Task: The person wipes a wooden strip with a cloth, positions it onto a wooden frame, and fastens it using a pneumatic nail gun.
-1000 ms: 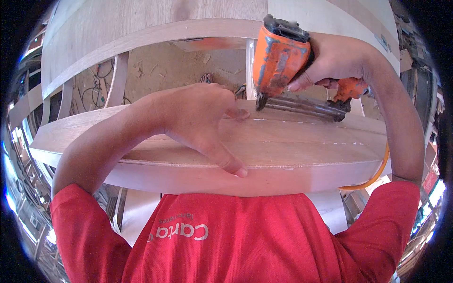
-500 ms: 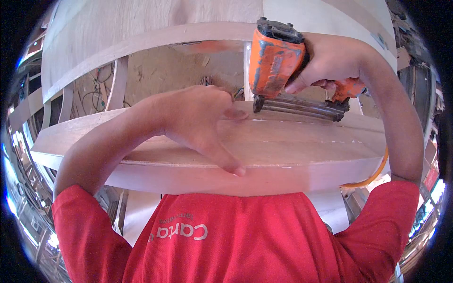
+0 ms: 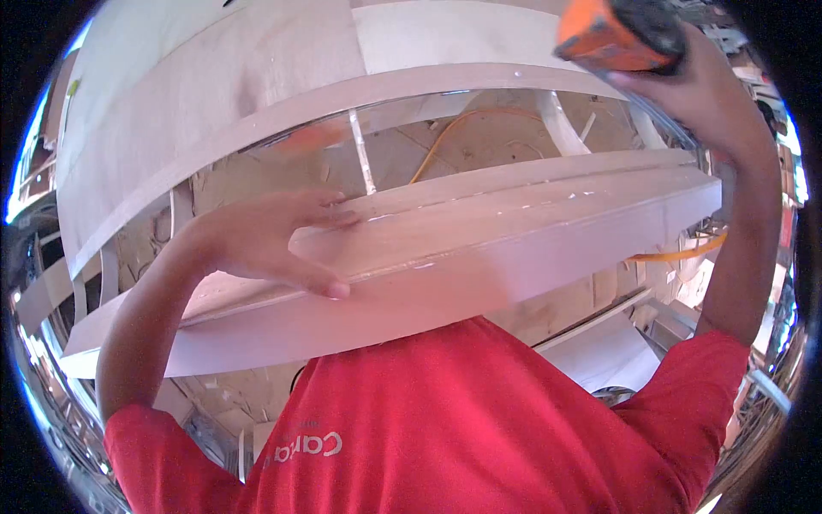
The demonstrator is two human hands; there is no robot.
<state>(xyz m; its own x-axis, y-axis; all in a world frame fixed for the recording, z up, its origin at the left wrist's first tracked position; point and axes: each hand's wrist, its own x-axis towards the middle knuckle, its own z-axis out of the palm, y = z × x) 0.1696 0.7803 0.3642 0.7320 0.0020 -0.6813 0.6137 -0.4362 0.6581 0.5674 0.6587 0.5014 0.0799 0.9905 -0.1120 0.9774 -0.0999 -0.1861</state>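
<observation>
A long curved wooden piece (image 3: 479, 218) crosses in front of my body, with white specks and a seam along its top. My left hand (image 3: 265, 240) lies on its left half, fingers and thumb spread, the thumb by the near edge. Up at the top right, my right hand (image 3: 715, 94) is wrapped round an orange nail gun (image 3: 612, 38), slightly blurred and held above and away from the wood. The gun's handle and lower parts are mostly hidden by the hand and the frame edge.
Beyond the curved piece is a large pale wooden panel (image 3: 214, 86), joined by upright struts (image 3: 361, 152) with gaps between them. A yellow-orange hose (image 3: 681, 253) runs at the right, under the wood. Wood offcuts and clutter lie around the sides.
My right hand has lifted the nail gun off the wood, up and to the right. My left hand appears further left in view. The view has turned, so the wood now slants up to the right.
</observation>
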